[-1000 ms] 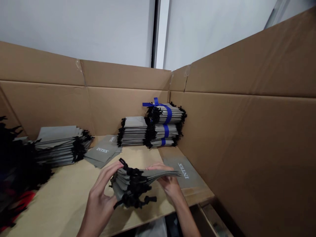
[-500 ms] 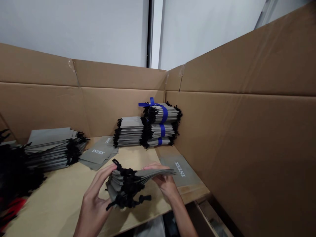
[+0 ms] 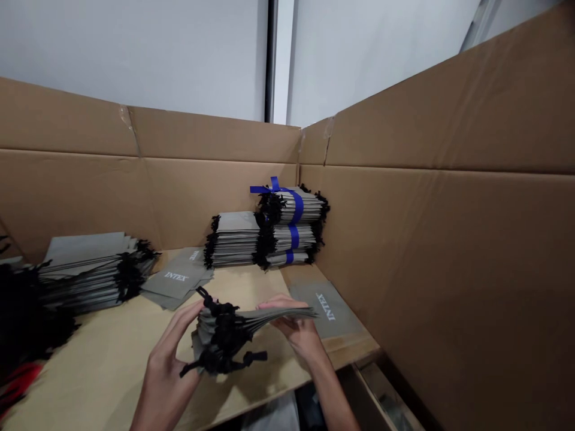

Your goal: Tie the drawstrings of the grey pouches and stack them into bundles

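1. A fanned bundle of gray pouches (image 3: 224, 338) with black drawstrings is held in both hands, just above the table (image 3: 103, 377).
2. The left hand (image 3: 168, 365), at 8 o'clock, has its fingers (image 3: 177, 323) curled firmly around the corded end.
3. The right hand (image 3: 296, 329), at 3 o'clock, has its fingers (image 3: 274, 303) partly closed, pinching the flat edges.
4. A lone INTEX pouch (image 3: 326, 308) lies flat just past the right hand.
5. A plain stack (image 3: 233, 239) sits at 12 o'clock.
6. Blue-taped stacks (image 3: 290, 224) stand at 1 o'clock, by the cardboard wall (image 3: 449, 269).
7. Loose pouches (image 3: 177, 281) lie at 11 o'clock, and a pile (image 3: 85, 272) at 10 o'clock.

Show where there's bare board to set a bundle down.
Bare board shows left of the left hand, below the left bag stack. Another patch lies between the held bags and taped stacks. Back corner is crowded.
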### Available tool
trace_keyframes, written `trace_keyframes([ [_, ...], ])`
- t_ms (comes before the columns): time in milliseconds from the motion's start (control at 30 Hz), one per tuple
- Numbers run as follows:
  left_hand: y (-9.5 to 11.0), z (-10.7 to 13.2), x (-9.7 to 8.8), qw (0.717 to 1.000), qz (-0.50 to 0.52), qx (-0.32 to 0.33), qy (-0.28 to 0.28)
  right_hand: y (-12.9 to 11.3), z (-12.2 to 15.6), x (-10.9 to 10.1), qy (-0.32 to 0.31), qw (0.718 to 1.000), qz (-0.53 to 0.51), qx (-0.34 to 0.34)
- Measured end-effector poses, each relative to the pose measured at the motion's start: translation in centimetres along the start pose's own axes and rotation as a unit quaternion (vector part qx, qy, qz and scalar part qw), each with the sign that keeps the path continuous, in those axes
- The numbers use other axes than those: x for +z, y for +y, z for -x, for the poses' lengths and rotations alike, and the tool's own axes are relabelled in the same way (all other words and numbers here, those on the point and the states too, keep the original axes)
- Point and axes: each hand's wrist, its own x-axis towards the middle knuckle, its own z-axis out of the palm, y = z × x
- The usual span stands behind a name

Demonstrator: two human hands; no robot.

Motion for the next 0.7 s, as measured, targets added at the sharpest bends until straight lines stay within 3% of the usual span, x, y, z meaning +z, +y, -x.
trace_keyframes([
  [133, -0.3, -0.2, -0.2, 0.999, 0.018, -0.041, -0.007, -0.4, 0.0, 0.1, 0.001, 1.0, 0.007, -0.017],
  [333, -1.2, -0.3, 0.2, 0.988, 0.063, -0.135, 0.036, -1.3, -0.1, 0.4, 0.004, 0.999, 0.026, -0.039],
  [500, -0.4, -0.5, 0.4, 0.981, 0.111, -0.161, -0.002, -1.8, -0.1, 0.7, -0.008, 0.998, 0.045, -0.037],
  [700, 0.8, -0.6, 0.8, 0.967, 0.161, -0.197, -0.007, -2.1, 0.0, 1.0, -0.007, 0.999, 0.052, -0.008],
])
